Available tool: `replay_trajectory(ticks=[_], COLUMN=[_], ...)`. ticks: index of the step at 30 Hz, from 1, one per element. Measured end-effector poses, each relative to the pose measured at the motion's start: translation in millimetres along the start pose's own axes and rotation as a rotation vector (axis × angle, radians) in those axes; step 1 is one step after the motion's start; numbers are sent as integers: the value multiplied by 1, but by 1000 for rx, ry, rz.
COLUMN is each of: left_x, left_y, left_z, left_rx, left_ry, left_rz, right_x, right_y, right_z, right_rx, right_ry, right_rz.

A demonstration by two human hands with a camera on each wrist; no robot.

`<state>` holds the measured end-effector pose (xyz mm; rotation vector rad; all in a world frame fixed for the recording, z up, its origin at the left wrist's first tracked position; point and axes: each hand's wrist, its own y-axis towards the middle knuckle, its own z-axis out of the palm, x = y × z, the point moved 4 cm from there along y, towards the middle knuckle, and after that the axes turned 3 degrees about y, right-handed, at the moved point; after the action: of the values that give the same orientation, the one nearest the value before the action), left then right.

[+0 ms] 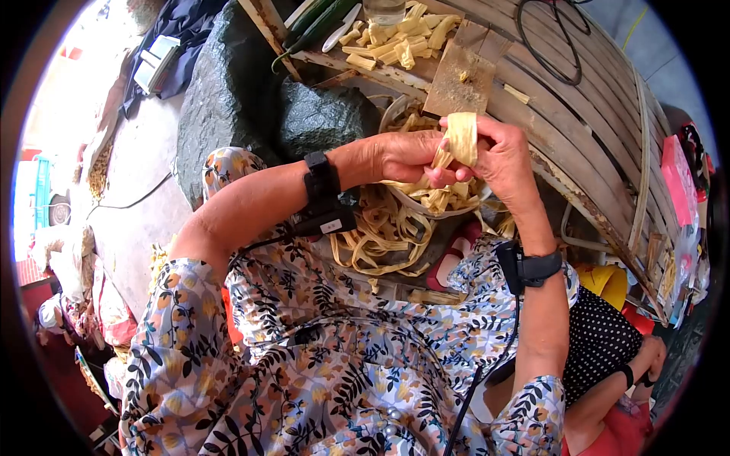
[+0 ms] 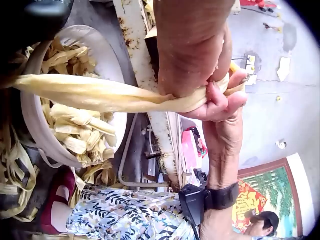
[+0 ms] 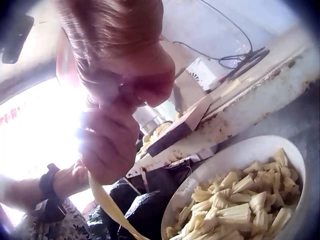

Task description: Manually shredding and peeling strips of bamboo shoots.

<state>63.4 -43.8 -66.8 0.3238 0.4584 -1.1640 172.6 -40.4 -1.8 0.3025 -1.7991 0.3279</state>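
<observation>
Both hands meet in front of the body over a white bucket point(image 2: 107, 50). Between them is a pale yellow, flat, pliable strip point(image 1: 462, 137), bent over at its upper end. My left hand point(image 1: 411, 154) pinches the strip from the left, and my right hand point(image 1: 503, 156) grips it from the other side, the fingers close together. A long tail of the strip point(image 2: 95, 94) stretches away from the hands across the bucket in the left wrist view. Below the hands, the bucket holds many short knotted pieces point(image 3: 235, 205) of the same material.
A slatted wooden bench point(image 1: 578, 129) bears a small board point(image 1: 460, 80), a pile of yellow pieces point(image 1: 399, 42) and a black cable point(image 1: 532, 53). Loose long strips point(image 1: 388, 235) lie by the bucket. Dark plastic sheeting point(image 1: 228, 99) is at left. Another person's arm point(image 1: 608, 380) shows at lower right.
</observation>
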Motion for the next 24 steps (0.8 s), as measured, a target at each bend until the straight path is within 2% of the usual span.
replay_trajectory(ticks=[1,2,3,4,5,6,7,8,10,12,13,16,19,20,21,22,24], left_x=[-1,-2,-6,-10,-15,-26,-34,-40,-50,-55,-56,-59,-53,-51,-51,-49,-45], left_y=[0,2,4,5,7,5,2,-3,-7,-9,-10,-14,-14,-13,-12,-12,-13], left_z=[0,-9,-13,-15,-20,-16,-12,-5,1,6,7,12,17,18,22,23,27], left_rx=[102,-13,-126,-239,-448,-511,-670,-829,-891,-897,-876,-795,-767,-765,-770,-774,-780], left_ry=[-57,16,91,166,213,315,442,567,810,1019,1106,1274,1379,1412,1706,1713,1730], left_rz=[33,43,52,63,144,164,230,295,427,504,513,472,397,373,367,385,427], right_x=[-5,-6,7,9,9,9,10,9,8,-10,-19,-36,-37,-37,-36,-32,-18], right_y=[3,5,3,3,4,3,2,3,3,9,12,21,20,19,17,15,7], right_z=[3,5,5,0,-7,-12,-13,-12,-7,-8,-8,-3,3,4,7,11,13], right_rx=[13,25,-6,-128,-248,-369,-460,-468,-481,-399,-356,-186,-174,-215,-255,-296,-369], right_ry=[-3,-7,-143,-224,-305,-386,-637,-646,-660,-446,-339,-137,-135,-135,-136,-135,-348], right_rz=[-80,-160,-137,-222,-309,-396,-483,-445,-364,-187,-99,-3,44,-12,-68,-124,-263])
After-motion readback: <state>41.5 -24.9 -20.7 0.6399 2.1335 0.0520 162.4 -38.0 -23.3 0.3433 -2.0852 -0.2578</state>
